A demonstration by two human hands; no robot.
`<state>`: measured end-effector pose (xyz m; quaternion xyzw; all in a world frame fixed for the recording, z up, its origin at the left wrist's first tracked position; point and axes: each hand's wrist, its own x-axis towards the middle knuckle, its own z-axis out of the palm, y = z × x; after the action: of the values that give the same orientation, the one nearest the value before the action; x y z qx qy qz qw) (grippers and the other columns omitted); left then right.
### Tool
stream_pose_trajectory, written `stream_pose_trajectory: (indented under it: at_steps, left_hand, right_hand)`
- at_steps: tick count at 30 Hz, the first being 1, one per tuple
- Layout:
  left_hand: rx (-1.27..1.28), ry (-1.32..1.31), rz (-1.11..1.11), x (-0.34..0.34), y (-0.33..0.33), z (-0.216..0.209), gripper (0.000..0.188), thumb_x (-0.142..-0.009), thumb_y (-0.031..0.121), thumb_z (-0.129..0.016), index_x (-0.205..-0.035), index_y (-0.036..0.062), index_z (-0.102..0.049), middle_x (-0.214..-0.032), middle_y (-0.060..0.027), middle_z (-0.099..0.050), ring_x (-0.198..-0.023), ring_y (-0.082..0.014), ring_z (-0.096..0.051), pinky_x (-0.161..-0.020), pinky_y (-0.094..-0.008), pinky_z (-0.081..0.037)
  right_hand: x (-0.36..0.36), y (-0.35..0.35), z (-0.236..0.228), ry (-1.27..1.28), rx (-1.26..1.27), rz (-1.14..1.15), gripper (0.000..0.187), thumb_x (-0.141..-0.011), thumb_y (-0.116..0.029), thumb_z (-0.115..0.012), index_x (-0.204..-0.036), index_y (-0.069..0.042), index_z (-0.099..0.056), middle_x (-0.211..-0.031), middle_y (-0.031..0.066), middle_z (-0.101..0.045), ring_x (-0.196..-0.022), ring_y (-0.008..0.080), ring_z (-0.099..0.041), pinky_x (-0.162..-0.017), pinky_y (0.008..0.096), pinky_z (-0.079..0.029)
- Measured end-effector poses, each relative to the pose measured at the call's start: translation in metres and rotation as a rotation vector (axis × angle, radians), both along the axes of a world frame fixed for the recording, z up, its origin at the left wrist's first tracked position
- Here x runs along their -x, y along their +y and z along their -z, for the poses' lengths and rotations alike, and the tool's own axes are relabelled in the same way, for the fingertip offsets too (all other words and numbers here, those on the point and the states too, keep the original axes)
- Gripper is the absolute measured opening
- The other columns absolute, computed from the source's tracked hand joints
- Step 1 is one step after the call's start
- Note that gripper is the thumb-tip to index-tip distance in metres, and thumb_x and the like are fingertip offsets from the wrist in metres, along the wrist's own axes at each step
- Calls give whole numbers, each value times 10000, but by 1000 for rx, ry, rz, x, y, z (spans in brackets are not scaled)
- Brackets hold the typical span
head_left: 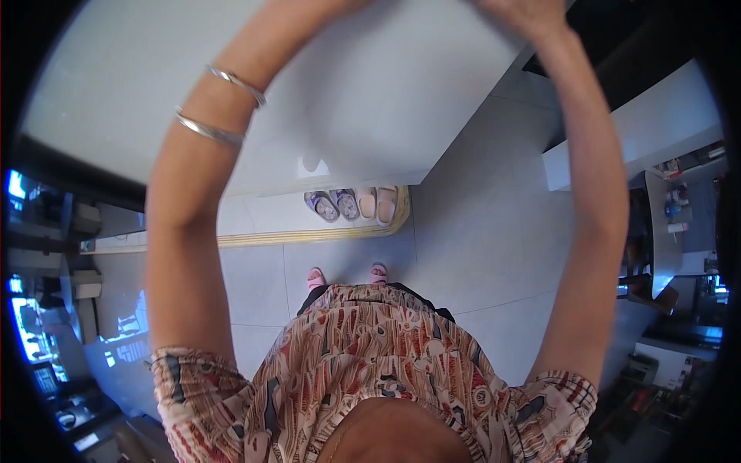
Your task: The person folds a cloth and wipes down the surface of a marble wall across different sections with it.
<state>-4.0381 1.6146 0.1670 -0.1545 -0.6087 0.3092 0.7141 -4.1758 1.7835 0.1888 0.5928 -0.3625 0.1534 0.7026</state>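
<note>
Both of my arms are raised and stretched forward over a large glossy white panel [370, 100]. My left forearm [255, 46], with two silver bangles [208, 127] on it, runs out past the upper edge, so my left hand is cut off from sight. Only the back part of my right hand [529, 15] shows, at the top beside the panel's right edge. Its fingers are cut off by the frame, and whether it holds anything cannot be seen.
Two pairs of slip-on shoes, one patterned grey-purple [333, 205] and one beige [377, 204], stand on a low ledge with yellowish trim [309, 235] below the panel. My feet in pink sandals [378, 273] are on grey floor tiles [463, 255]. A white-topped counter [641, 123] is at right.
</note>
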Motion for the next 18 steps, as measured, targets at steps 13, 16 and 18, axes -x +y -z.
stream_pose_trajectory:
  at_steps: [13, 16, 18]
  left_hand:
    - [-545, -548, -27, -84, 24, 269, 471, -703, 93, -637, -1147, 243, -584, -1353, -113, -402, -1271, -385, -374, -995, -538, -393]
    - [-596, -623, -40, -85, 4, 272, 472, -709, 69, -621, -1150, 233, -575, -1355, -108, -417, -1287, -370, -366, -1023, -538, -361]
    - [-663, -590, -60, -98, -7, 263, 604, -635, -39, -642, -1181, 206, -563, -1375, -122, -394, -1296, -388, -355, -1024, -547, -312]
  right_hand:
    - [-60, -1, 278, -552, -488, 15, 436, -777, -78, -621, -1157, -278, -543, -1337, 62, -478, -1264, 283, -460, -1012, 553, -320]
    - [-56, -26, 287, -511, -456, 67, 453, -757, -55, -622, -1146, -276, -550, -1332, 41, -493, -1275, 233, -462, -1004, 540, -321]
    - [-68, -42, 267, -479, -511, 133, 445, -758, -72, -629, -1162, -242, -553, -1367, 40, -483, -1288, 222, -455, -1020, 539, -303]
